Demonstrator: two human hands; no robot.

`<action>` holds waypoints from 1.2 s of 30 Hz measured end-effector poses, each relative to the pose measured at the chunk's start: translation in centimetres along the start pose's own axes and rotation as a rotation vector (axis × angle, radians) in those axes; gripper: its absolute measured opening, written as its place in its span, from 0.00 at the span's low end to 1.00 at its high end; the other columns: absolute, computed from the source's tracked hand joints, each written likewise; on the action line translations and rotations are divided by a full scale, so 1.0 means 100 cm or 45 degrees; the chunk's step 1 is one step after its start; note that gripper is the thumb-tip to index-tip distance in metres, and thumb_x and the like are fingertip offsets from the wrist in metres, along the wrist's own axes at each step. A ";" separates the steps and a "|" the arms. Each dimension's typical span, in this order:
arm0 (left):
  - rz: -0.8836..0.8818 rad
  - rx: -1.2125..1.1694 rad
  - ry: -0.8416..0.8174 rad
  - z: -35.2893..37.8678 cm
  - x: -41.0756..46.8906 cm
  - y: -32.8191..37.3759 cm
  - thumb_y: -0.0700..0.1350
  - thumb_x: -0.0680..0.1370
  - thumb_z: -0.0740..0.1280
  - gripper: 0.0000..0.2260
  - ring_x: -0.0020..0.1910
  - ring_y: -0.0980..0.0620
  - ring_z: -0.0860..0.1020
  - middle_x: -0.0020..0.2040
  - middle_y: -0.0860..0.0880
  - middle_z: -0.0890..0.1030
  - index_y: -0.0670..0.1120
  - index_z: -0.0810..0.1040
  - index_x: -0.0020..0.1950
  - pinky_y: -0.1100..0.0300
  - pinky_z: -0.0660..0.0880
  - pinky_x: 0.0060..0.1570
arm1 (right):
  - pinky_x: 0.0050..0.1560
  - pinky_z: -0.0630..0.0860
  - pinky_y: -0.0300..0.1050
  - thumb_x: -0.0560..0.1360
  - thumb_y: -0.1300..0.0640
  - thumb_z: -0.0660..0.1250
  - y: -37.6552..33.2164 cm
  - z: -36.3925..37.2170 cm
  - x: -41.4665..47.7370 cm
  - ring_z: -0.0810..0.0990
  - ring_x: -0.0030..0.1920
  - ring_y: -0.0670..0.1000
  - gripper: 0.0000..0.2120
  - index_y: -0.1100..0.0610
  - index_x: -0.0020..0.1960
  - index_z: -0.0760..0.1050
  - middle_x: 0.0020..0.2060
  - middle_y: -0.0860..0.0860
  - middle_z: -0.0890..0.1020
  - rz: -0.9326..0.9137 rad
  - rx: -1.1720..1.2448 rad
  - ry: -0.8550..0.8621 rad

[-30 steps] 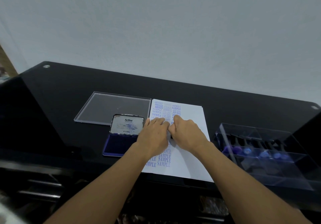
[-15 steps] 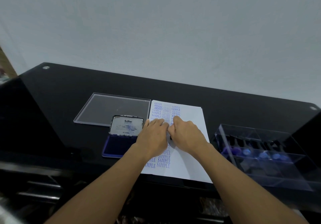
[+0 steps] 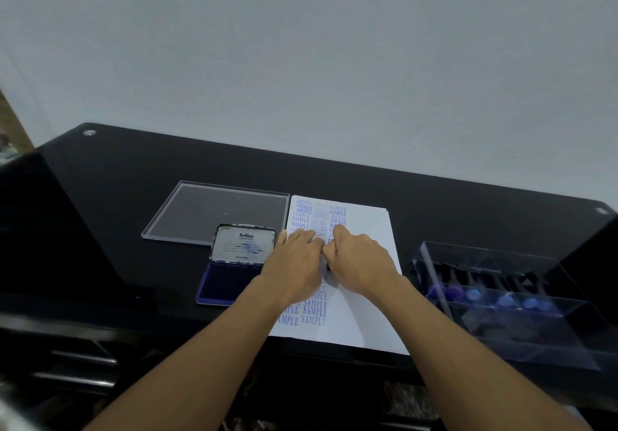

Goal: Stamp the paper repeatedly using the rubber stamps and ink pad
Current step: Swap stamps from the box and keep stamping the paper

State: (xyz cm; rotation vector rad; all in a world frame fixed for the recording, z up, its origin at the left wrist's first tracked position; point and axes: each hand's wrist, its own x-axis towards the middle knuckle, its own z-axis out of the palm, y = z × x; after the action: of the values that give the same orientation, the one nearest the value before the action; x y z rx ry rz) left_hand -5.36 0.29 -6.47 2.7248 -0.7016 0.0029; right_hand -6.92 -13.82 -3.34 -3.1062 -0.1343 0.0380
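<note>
Forearms come up from the near edge and meet over the paper [image 3: 364, 310], which lies flat on the black counter [image 3: 117, 213]. The nearest stretch of the sheet carries rows of blue SAMPLE prints down its left side, while its right side is blank.

At mid-sheet the two hands are knuckle to knuckle. The left hand [image 3: 296, 265] lies with its fingers stretched out flat on the printed column, pinning the paper down. The right hand [image 3: 363, 260] is humped, fingers curled under, and appears to grip a rubber stamp [image 3: 326, 265]. Only a dark sliver of it shows in the gap between the hands, so the exact hold is hard to read. My call: this is the press itself, stamp down on the page, partway along a column.

Just left of the paper sits the ink pad [image 3: 224, 283], its hinged cover stood open and the blue pad exposed. Right of the paper, a little apart, is the clear tray [image 3: 535, 337] with spare stamps [image 3: 473, 295] lined up in it, blue knobs towards us. Farther back, on the left of the paper and touching its edge, a clear flat lid [image 3: 217, 211] rests on the counter. The far end of the sheet shows AMENDED, SAMPLE and AIR MAIL prints.

Next up, as I judge it: lift the stamp straight off so the print doesn't smear, swing left to the pad to re-ink, then come down on the next free spot, left hand holding the sheet.
</note>
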 end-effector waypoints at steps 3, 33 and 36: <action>0.024 0.014 0.060 -0.003 -0.001 -0.003 0.37 0.78 0.61 0.20 0.74 0.47 0.65 0.70 0.47 0.71 0.45 0.71 0.70 0.47 0.54 0.76 | 0.29 0.58 0.43 0.80 0.48 0.55 -0.003 -0.008 -0.005 0.69 0.33 0.54 0.12 0.56 0.47 0.63 0.36 0.49 0.67 0.018 0.087 -0.021; -0.140 -0.259 0.281 -0.054 -0.018 -0.022 0.40 0.82 0.59 0.18 0.73 0.50 0.66 0.73 0.49 0.71 0.45 0.71 0.73 0.45 0.61 0.75 | 0.37 0.70 0.45 0.81 0.51 0.57 0.025 -0.058 0.002 0.73 0.38 0.50 0.10 0.58 0.49 0.71 0.43 0.55 0.79 0.282 0.692 0.135; -0.138 -0.251 0.277 -0.056 -0.019 -0.022 0.41 0.82 0.59 0.18 0.73 0.50 0.66 0.73 0.50 0.71 0.45 0.71 0.73 0.45 0.61 0.75 | 0.37 0.70 0.46 0.81 0.51 0.57 0.025 -0.058 0.001 0.74 0.38 0.50 0.11 0.58 0.49 0.71 0.43 0.55 0.80 0.286 0.684 0.132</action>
State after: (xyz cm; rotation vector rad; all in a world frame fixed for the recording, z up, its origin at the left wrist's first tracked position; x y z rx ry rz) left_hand -5.55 4.81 -2.00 2.5206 -0.4661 0.1917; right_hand -6.45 -16.44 2.41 -2.5641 0.1968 -0.0697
